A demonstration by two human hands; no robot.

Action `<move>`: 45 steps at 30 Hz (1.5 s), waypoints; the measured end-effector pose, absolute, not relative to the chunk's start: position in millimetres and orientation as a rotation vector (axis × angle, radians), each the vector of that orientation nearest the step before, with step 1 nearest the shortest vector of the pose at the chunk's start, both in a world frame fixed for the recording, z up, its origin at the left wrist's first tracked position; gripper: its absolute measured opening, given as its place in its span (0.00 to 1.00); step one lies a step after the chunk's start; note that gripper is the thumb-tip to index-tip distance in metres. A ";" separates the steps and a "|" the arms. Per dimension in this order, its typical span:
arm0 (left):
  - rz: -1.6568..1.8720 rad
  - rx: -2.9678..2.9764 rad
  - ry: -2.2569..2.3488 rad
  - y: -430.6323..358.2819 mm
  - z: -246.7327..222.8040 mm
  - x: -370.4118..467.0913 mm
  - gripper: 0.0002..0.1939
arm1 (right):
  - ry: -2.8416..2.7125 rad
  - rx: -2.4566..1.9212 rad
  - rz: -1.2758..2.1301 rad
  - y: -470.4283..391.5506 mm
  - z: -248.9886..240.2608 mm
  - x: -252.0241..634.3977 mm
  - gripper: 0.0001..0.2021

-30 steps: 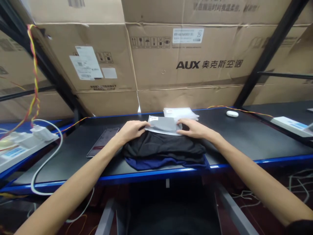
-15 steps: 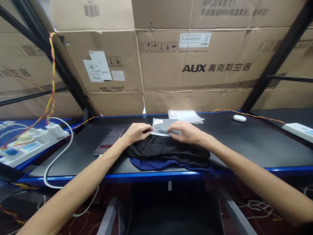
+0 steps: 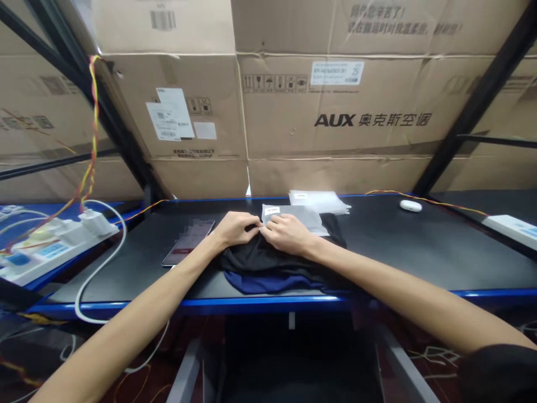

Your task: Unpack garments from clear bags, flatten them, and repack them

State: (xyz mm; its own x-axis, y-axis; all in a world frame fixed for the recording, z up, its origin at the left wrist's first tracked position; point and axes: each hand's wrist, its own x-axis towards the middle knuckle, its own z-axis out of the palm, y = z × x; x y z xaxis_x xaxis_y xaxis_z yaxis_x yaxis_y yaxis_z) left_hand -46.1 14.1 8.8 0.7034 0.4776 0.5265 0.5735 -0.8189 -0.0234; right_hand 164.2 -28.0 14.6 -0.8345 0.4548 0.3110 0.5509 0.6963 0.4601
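A frosted plastic bag (image 3: 308, 217) with a small white label lies on dark folded cloth, its contents looking grey. My left hand (image 3: 236, 228) pinches the near left corner of this bag. Right beside it, my right hand (image 3: 285, 232) has its fingers closed at the same corner, thumb and fingertips nearly touching the left ones. Beneath both wrists spreads black fabric (image 3: 285, 266), with navy blue fabric (image 3: 268, 282) showing under it along the front. Part of the bag's near edge is hidden behind the right hand.
More frosted bags (image 3: 321, 201) are stacked behind. A phone (image 3: 188, 242) lies to the left, near a power strip (image 3: 54, 240) with plugs and a white cable (image 3: 113, 260). A white earbud-style case (image 3: 410, 206) and another power strip (image 3: 512, 226) are on the right. Cardboard (image 3: 335, 140) backs the table.
My right hand has moved left along the bag's near edge to meet my left hand, uncovering the bag's right side. My left hand has stayed at the left corner.
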 end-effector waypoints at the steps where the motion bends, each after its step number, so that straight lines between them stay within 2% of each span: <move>1: -0.758 -2.732 -0.833 14.2 8.8 -45.6 0.07 | -2.738 -0.817 -0.829 -29.0 14.6 164.9 0.15; 10: -0.771 -2.628 -0.886 21.2 10.0 -49.4 0.12 | -2.628 -0.908 -0.892 -36.1 13.1 214.9 0.14; 17: -0.694 -2.524 -1.062 23.3 15.7 -52.4 0.13 | -2.466 -0.874 -1.003 -45.4 13.4 281.7 0.15; 22: -0.654 -2.488 -1.131 23.8 16.5 -47.3 0.13 | -2.389 -0.878 -1.037 -49.9 12.2 295.4 0.15; 26: -0.835 -2.448 -1.171 22.8 20.7 -48.7 0.16 | -2.325 -0.930 -1.014 -49.9 10.7 288.3 0.15; 30: -1.053 -2.546 -0.840 7.9 25.0 -42.5 0.15 | -2.274 -0.950 -1.009 -50.1 12.4 279.8 0.14; 35: -0.736 -2.771 -0.457 -10.4 22.8 -13.4 0.14 | -2.319 -0.859 -0.979 -50.9 14.9 273.7 0.13; 45: -0.564 -2.857 -0.847 12.4 18.8 39.8 0.27 | -2.453 -0.868 -0.788 -47.6 1.7 272.0 0.12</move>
